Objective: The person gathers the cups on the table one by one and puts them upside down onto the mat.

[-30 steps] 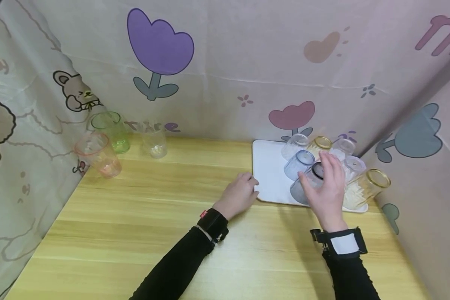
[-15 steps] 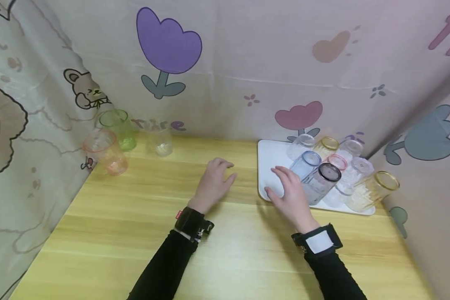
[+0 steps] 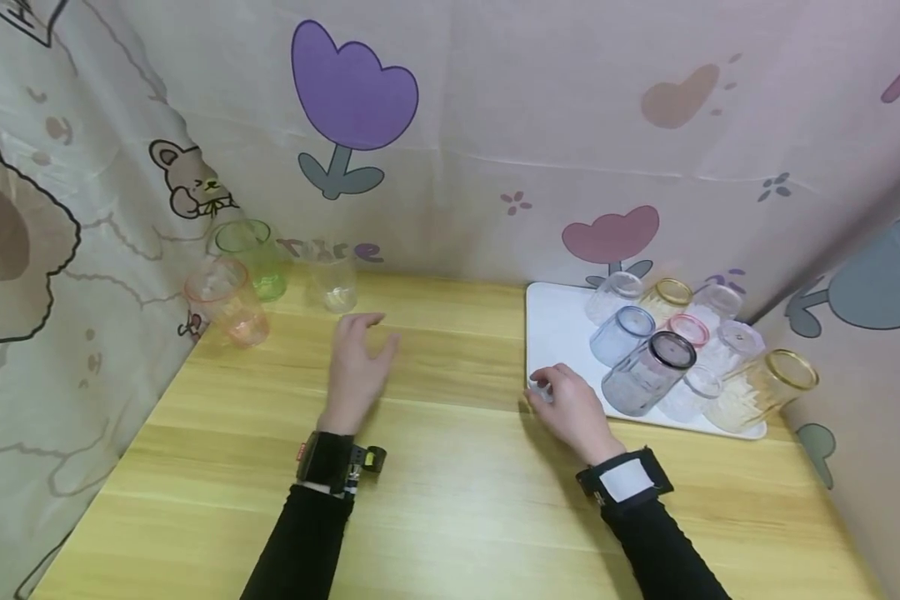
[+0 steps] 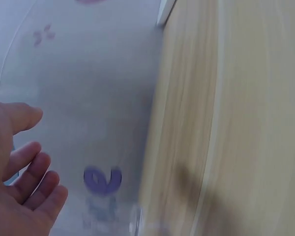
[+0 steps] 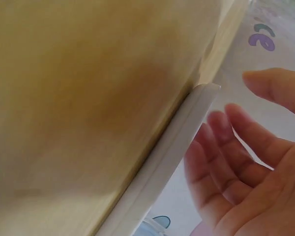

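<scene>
My left hand (image 3: pixel 362 343) hovers over the wooden table (image 3: pixel 450 492) with fingers spread, a short way in front of a clear cup (image 3: pixel 333 282); it holds nothing. The left wrist view shows the same left hand (image 4: pixel 20 183) empty before the cloth wall. My right hand (image 3: pixel 561 400) sits at the front left corner of the white tray (image 3: pixel 553 327), fingers relaxed and empty. In the right wrist view the right hand (image 5: pixel 246 162) lies beside the tray's edge (image 5: pixel 172 152). Several cups lie tilted on the tray, among them a dark-rimmed grey cup (image 3: pixel 648 375) and a blue cup (image 3: pixel 621 333).
A pink cup (image 3: pixel 227 304) and a green cup (image 3: pixel 253 260) stand at the back left by the clear one. A gold-rimmed amber cup (image 3: pixel 757 390) lies at the tray's right end. Patterned cloth walls (image 3: pixel 495 142) close the table on three sides.
My left hand has moved left from the tray's edge toward the clear cup. My right hand has drawn back from the cups to the tray's front left corner.
</scene>
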A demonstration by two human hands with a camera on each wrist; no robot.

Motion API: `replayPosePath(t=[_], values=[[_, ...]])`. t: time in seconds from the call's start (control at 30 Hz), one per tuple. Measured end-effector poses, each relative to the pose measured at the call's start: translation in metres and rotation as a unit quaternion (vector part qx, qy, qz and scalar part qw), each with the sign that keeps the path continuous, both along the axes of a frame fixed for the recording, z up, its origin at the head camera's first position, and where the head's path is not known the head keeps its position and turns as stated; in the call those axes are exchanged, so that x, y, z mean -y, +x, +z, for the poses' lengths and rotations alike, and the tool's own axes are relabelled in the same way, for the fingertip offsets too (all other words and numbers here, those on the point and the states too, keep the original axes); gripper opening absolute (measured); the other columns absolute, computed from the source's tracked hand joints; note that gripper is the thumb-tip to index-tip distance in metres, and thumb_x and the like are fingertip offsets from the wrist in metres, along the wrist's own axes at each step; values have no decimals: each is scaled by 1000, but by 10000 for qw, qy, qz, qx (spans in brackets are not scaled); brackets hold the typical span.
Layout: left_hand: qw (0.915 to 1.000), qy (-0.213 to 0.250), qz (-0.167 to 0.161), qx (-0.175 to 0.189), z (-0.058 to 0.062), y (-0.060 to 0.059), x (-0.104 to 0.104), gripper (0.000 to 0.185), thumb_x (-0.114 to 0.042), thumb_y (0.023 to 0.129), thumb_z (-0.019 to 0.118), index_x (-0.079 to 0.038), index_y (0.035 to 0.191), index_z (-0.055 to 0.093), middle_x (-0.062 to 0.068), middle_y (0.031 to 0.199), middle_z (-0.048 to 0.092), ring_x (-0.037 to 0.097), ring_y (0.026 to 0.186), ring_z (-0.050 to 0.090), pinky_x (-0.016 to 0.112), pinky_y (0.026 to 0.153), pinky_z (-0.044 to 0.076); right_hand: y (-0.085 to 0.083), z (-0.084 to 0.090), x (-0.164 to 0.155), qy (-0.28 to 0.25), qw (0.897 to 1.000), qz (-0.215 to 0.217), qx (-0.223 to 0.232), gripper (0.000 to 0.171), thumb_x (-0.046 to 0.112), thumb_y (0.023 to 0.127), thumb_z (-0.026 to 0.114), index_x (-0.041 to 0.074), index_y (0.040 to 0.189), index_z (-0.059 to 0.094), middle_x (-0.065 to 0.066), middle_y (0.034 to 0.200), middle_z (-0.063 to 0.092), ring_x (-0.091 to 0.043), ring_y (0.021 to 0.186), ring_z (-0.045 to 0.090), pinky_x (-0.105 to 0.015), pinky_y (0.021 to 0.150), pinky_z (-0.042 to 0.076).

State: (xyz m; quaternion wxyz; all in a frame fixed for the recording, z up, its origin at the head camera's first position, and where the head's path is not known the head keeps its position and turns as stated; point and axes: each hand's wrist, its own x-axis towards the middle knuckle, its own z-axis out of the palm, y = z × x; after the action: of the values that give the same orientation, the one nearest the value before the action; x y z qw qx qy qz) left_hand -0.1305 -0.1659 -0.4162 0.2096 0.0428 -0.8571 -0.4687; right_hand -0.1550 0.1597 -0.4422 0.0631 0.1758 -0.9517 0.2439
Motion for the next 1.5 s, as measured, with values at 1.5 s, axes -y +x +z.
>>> replayPosePath(t=[1.5], values=[[9375, 2158, 2680, 510, 14, -22, 167, 98, -28, 89, 81, -16, 159, 13, 5, 165, 19, 6, 148, 20, 13, 119, 17, -13, 2, -2, 209, 9981, 187, 554, 7, 8, 86, 82, 8, 85, 75, -2, 78, 71, -20, 73, 65, -41, 67, 55]])
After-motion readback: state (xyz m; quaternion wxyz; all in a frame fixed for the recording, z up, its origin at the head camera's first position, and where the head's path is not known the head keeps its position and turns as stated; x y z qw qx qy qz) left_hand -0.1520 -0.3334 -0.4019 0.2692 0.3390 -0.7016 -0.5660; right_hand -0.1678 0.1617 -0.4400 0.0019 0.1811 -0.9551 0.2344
